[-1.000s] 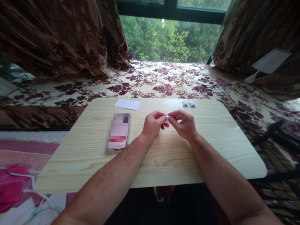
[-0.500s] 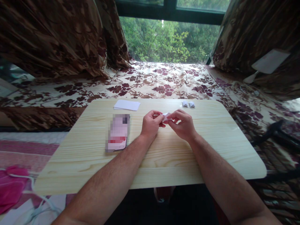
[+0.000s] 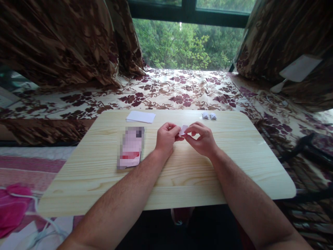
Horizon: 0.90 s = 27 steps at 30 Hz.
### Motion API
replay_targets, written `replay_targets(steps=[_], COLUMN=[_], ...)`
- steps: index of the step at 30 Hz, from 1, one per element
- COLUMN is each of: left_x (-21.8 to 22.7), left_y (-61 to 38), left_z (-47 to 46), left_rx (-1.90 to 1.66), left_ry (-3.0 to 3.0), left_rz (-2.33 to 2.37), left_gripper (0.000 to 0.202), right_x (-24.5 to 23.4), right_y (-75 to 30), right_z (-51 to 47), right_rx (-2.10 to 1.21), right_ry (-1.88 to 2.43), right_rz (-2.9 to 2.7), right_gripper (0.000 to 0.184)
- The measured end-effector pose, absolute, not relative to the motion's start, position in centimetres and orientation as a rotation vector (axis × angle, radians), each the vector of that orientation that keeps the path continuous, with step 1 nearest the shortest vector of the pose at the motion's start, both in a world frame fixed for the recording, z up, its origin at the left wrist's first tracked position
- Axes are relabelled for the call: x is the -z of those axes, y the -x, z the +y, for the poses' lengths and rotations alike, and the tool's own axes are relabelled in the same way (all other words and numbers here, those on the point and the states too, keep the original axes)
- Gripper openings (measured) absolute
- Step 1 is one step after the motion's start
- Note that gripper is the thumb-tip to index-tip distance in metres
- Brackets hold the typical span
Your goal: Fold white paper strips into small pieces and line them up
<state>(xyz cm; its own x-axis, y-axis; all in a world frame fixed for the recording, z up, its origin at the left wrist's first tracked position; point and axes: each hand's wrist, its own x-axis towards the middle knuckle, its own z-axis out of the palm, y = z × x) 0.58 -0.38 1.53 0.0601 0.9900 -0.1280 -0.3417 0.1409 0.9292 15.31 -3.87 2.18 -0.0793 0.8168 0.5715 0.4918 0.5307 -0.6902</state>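
Observation:
A small piece of folded white paper [image 3: 183, 130] is held up between my two hands, just above the table. My left hand [image 3: 166, 137] pinches its left side between thumb and fingers. On the other side, my right hand [image 3: 202, 138] has its fingertips on the paper's right edge. The fingers partly cover the paper, so its exact folds do not show. Beyond my right hand, two small folded paper pieces [image 3: 209, 116] sit side by side near the table's far edge.
The wood-grain table [image 3: 249, 166] has rounded corners. On its left lie a stack of white paper sheets [image 3: 141, 117] and a pink phone [image 3: 131, 147], partly blurred. A floral-covered ledge [image 3: 182, 90] runs behind it below the window. A dark chair [image 3: 312, 149] stands at the right.
The folded paper has turned between my fingers and shows a flatter, larger white face. My left hand has shifted slightly left; both hands keep hold.

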Motion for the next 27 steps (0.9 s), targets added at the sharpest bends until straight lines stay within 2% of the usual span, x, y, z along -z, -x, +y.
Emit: replay_targets(steps=[4, 6, 9, 13, 24, 27], left_x=[-1.9, -1.8, -1.4, -0.9, -1.3, -1.2], left_y=[-0.4, -0.4, -0.4, -0.5, -0.6, -0.5], left_z=[-0.3, -0.2, 0.0, 0.0, -0.7, -0.7], left_rx=[-1.217, -1.221, -1.257, -1.266, -1.114, -1.113], left_ry=[-0.754, -0.762, -0.836, -0.902, -0.929, -0.981], left_rz=[0.951, 0.935, 0.909, 0.873, 0.867, 0.885], left_gripper=[0.033, 0.036, 0.029, 0.023, 0.041, 0.035], right_x=[-1.8, -1.4, -1.0, -1.2, -1.9, -1.7], right_y=[-15.1, -15.1, -15.3, -15.3, -15.3, -15.4], right_z=[-3.7, -3.5, -3.2, -3.0, -3.1, -3.0], right_rx=[-0.380, -0.462, -0.655, -0.838, -0.853, -0.865], right_ry=[1.197, 1.279, 1.361, 1.302, 1.238, 1.225], right_rz=[-1.555, -1.476, -1.436, -1.368, -1.299, -1.305], right_gripper=[0.008, 0.014, 0.025, 0.027, 0.031, 0.030])
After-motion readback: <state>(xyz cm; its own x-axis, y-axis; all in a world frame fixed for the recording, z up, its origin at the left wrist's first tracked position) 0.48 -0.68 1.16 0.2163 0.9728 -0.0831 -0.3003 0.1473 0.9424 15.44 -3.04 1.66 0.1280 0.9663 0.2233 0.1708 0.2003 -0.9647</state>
